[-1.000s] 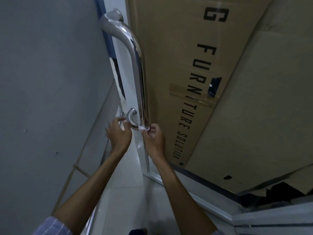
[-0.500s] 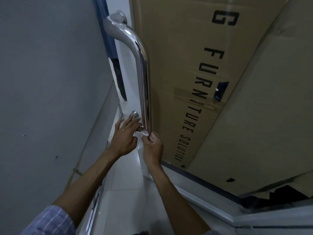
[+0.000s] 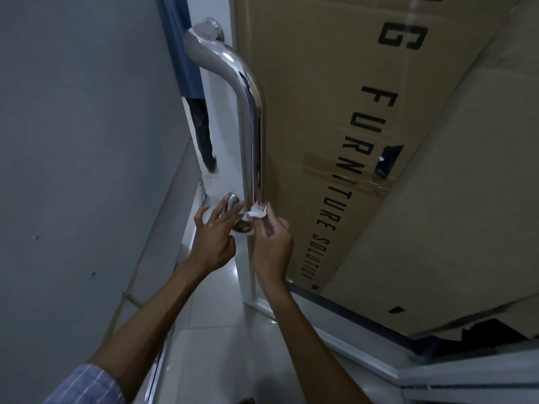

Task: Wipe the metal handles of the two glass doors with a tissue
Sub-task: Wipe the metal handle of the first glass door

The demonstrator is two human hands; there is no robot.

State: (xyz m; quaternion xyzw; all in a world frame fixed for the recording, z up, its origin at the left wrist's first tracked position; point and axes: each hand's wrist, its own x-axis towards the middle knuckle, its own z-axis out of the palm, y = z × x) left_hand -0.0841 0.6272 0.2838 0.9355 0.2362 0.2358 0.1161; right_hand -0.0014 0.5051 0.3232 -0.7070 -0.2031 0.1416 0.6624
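Left hand point(image 3: 214, 243): fingers spread, straight, reaching to lower mount of metal handle point(image 3: 250, 135), holds nothing. Right hand point(image 3: 272, 243): pinches crumpled tissue point(image 3: 256, 213) against handle's bottom bend. Judgement: wiping at lowest end of this handle; second door's handle not visible, probably left. Lower mount partly hidden behind fingers.

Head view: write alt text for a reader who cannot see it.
A person's right hand pinches a white tissue against the bottom end of a tall chrome door handle, while the left hand reaches with spread fingers toward the handle's lower mount. A large cardboard box printed "FURNITURE SOLUTION" stands behind the glass.
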